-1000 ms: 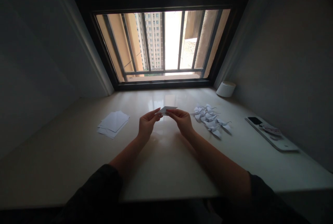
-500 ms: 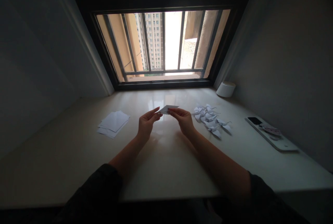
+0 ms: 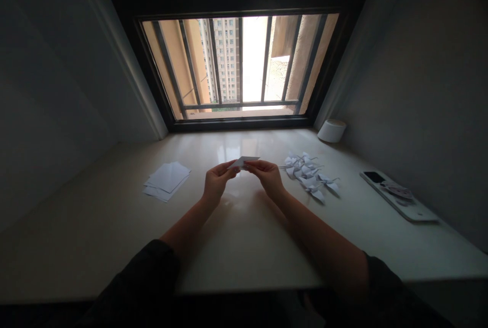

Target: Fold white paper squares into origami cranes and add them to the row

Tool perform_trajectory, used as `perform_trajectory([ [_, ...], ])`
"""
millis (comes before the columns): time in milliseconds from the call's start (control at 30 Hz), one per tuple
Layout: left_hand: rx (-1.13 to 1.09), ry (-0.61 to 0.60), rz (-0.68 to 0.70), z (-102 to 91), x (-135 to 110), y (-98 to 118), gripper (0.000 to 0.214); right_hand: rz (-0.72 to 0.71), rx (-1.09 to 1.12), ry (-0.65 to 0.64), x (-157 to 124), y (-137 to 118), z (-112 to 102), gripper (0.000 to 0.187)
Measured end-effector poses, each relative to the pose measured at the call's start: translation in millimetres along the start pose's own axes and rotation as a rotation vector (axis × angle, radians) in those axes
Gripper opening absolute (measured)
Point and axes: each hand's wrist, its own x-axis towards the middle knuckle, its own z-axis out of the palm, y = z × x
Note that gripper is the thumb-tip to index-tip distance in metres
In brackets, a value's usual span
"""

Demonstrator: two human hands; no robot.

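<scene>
A small folded piece of white paper (image 3: 248, 158) is held above the sill, between both hands. My left hand (image 3: 217, 180) pinches its left end with thumb and fingers. On the near edge, toward the right, my right hand (image 3: 267, 174) grips the same paper with thumb and fingertips. The finer creases are too small to make out. Right of my right hand lies a heap of folded white paper cranes (image 3: 305, 170). To the left of my left hand rests a loose stack of white paper sheets (image 3: 168, 180).
A pale, glossy window sill (image 3: 236, 246) carries everything. A white rounded object (image 3: 331, 130) stands at the back right corner, and a phone in a light case (image 3: 396, 198) lies by the right wall. A barred window (image 3: 240, 68) rises behind.
My left fingers have closed onto the paper's left end, where the index finger was raised before. The paper has shifted slightly left and down.
</scene>
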Motion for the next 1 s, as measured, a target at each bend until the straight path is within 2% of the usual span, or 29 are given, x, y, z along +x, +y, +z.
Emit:
perform_trajectory([
  [200,0.013,0.03,0.026,2.6,-1.6,-0.2,0.042,0.022,-0.015,0.054,-1.8,1.8,1.7,0.024],
  [1000,-0.014,-0.016,-0.04,0.1,0.7,-3.0,0.051,0.073,0.046,0.058,-0.2,7.5,0.1,0.029],
])
